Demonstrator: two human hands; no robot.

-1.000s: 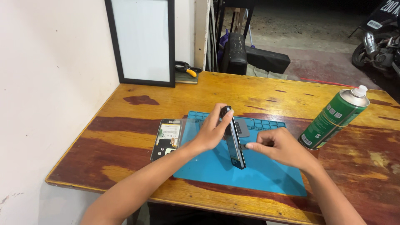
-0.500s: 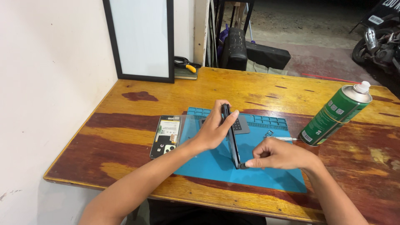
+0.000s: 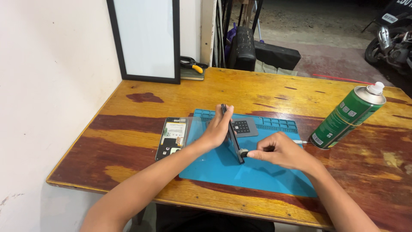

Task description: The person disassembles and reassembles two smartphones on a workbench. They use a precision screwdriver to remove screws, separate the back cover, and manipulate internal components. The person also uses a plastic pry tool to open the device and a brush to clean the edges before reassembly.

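At the centre of the frame a dark phone panel stands on its long edge on the blue work mat, tilted slightly; the left hand lies flat against its left face, fingers extended up to the top edge, steadying it; the right hand, just right of the panel's lower end, is pinched round a small dark tool whose tip touches the panel's near corner. Left of the mat lies an opened phone body on the wooden table; at the right of the frame a green spray can leans; a framed white board stands at upper left.
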